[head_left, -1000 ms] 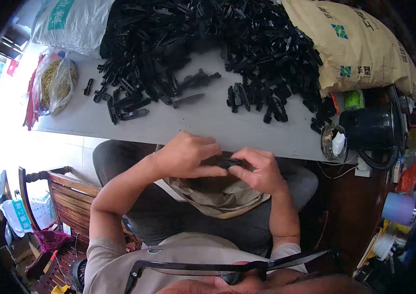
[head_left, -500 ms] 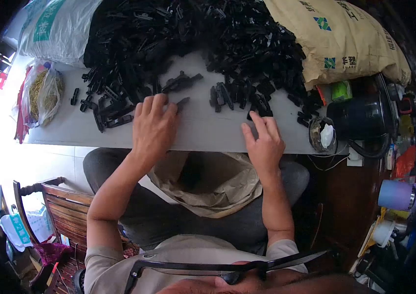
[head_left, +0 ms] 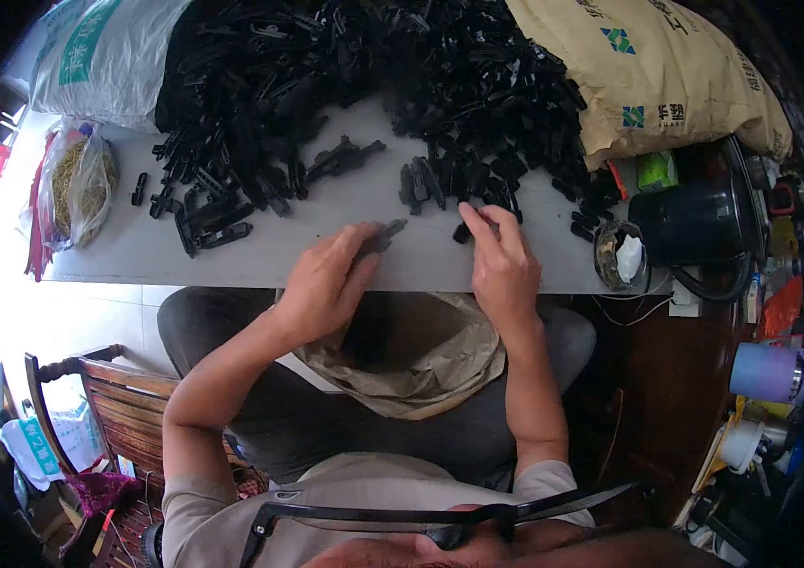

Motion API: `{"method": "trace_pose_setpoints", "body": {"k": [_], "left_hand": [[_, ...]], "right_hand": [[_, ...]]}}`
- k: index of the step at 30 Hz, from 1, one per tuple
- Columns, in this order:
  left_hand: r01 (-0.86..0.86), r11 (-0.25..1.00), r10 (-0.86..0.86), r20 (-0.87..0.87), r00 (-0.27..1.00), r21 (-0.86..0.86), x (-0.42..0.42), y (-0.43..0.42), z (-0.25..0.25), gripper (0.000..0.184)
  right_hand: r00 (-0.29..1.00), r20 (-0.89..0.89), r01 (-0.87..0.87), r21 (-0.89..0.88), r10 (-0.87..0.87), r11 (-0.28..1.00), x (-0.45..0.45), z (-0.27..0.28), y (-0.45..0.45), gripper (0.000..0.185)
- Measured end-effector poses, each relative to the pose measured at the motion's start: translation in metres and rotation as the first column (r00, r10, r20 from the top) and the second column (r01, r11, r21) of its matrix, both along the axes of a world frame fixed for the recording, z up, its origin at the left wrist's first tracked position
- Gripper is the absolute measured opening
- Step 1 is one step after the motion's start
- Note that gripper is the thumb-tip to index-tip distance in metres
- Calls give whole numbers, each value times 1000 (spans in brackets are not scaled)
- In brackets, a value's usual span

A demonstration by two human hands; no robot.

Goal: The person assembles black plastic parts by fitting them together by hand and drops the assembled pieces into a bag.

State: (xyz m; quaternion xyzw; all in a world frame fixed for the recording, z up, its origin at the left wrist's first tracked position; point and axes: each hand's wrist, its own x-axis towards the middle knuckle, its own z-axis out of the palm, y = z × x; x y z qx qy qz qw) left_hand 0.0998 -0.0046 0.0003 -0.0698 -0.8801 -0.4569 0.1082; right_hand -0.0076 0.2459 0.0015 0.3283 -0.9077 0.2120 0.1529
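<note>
A large heap of black plastic parts (head_left: 260, 85) covers the back of the grey table (head_left: 279, 260), with loose ones along its front. My left hand (head_left: 326, 284) is near the front edge, fingers closed round a slim black plastic part (head_left: 385, 235) whose end sticks out to the right. To the right, my right hand (head_left: 506, 265) has its fingers bent over the tabletop, at a small black plastic part (head_left: 461, 233); the grip is partly hidden. An open brown paper sack (head_left: 449, 364) lies between my legs below the table edge.
A full paper sack (head_left: 676, 76) stands back right, a white woven sack (head_left: 104, 62) back left. A bag of small golden pieces (head_left: 80, 185) sits at left. A black bin (head_left: 686, 227) and a small round container (head_left: 615, 275) are at right. A wooden chair (head_left: 127, 398) stands lower left.
My left hand has come down and right from the heap's front with a slim part. My right hand has shifted slightly left, and the small black part beside its fingertips has moved left too.
</note>
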Motion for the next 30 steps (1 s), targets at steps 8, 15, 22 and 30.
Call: {"method": "trace_pose_setpoints", "body": {"k": [8,15,22,30], "left_hand": [[30,966,-67,135,989,259,5,2,6,29],[100,950,-128,76,989,297,7,9,3,31],[256,956,-266,63,962,143,9,9,9,43],[311,950,-307,114,945,-18,9,5,8,50]], "right_hand": [[997,69,-25,-188,39,982,3,-7,0,25],[855,327,-212,-488,403,846,49,24,-14,16],[660,604,55,-632,447,773,67,11,-18,14],[608,640,99,-648,469,755,67,5,-13,18]]}}
